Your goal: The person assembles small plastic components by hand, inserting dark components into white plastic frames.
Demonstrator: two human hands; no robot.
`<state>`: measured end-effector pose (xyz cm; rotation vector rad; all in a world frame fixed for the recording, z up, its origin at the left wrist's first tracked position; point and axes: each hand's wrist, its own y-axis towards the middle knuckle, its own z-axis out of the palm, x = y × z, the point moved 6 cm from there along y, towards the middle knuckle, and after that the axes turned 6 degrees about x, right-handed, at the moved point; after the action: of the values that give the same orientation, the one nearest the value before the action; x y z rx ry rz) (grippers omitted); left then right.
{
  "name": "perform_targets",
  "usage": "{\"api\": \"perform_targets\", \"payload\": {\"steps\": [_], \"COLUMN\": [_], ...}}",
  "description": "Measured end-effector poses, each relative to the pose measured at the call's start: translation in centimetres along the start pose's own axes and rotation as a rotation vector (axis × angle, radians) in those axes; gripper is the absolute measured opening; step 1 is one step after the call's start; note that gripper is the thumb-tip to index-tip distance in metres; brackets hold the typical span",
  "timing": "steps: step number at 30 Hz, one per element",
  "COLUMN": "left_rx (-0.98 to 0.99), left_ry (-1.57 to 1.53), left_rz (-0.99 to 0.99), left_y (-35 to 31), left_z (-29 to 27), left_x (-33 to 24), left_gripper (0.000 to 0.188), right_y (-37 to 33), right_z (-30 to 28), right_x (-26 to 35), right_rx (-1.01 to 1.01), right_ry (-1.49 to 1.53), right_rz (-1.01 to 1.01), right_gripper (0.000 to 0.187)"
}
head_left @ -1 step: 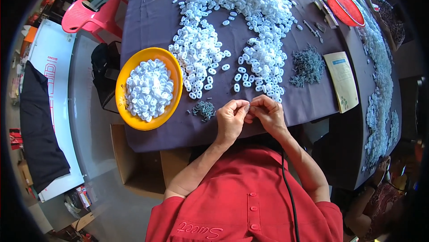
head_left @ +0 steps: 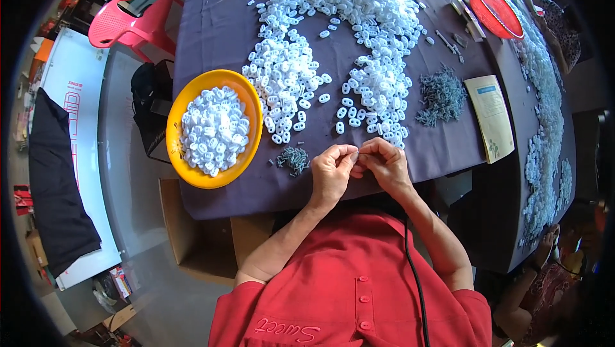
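Close together at the table's near edge, my left hand (head_left: 333, 171) and my right hand (head_left: 385, 166) meet at pinched fingertips. Whatever they hold is too small and too covered to name. Just beyond them, small white oval pieces (head_left: 378, 88) with two holes lie heaped in a wide arch. More white pieces fill a yellow bowl (head_left: 219, 182) to the left. A small pile of grey pin-like bits (head_left: 293, 160) sits beside my left hand. Farther right, a larger pile of similar grey bits (head_left: 442, 96) lies past my right hand.
A cream booklet (head_left: 490, 120) rests near the right table edge, with a red basket (head_left: 495, 8) beyond it. Another table at right carries more white pieces (head_left: 543, 136), with people beside it. A pink chair (head_left: 131, 20) stands left; a cardboard box (head_left: 176, 222) is below the table.
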<state>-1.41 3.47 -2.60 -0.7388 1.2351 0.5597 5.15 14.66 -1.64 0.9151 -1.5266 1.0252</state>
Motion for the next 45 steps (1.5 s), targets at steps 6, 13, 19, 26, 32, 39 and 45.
{"api": "perform_targets", "payload": {"steps": [6, 13, 19, 26, 32, 39, 45], "left_rx": [0.065, 0.059, -0.057, -0.094, -0.119, -0.044, 0.028], "left_ry": [-0.137, -0.213, -0.315, -0.356, -0.464, -0.642, -0.709], "left_rz": [-0.066, -0.079, -0.092, -0.062, -0.124, -0.155, -0.148], "left_y": [0.7, 1.6, 1.1, 0.8, 0.8, 0.6, 1.6], "left_z": [-0.3, -0.5, -1.1, -1.4, -1.7, -1.7, -0.5], "left_x": [0.3, 0.3, 0.5, 1.0, 1.4, 0.6, -0.1], "left_gripper": [0.012, 0.010, 0.013, 0.014, 0.013, 0.010, 0.011], "right_y": [0.4, 0.9, 3.7, 4.9, 4.9, 2.3, 1.4], "right_z": [-0.2, -1.7, -1.1, 0.7, 1.0, -0.4, -0.2], "right_x": [0.7, 3.3, 5.4, 4.7, 5.7, 3.0, 0.9], "right_rx": [-0.047, -0.044, -0.119, -0.040, -0.024, -0.066, -0.054], "right_ry": [-0.033, -0.245, -0.812, -1.055, -1.023, -0.091, 0.267], "right_rz": [-0.021, -0.080, -0.381, -0.373, -0.427, 0.041, 0.040], "right_gripper": [0.006, 0.011, 0.013, 0.017, 0.007, 0.012, 0.015]}}
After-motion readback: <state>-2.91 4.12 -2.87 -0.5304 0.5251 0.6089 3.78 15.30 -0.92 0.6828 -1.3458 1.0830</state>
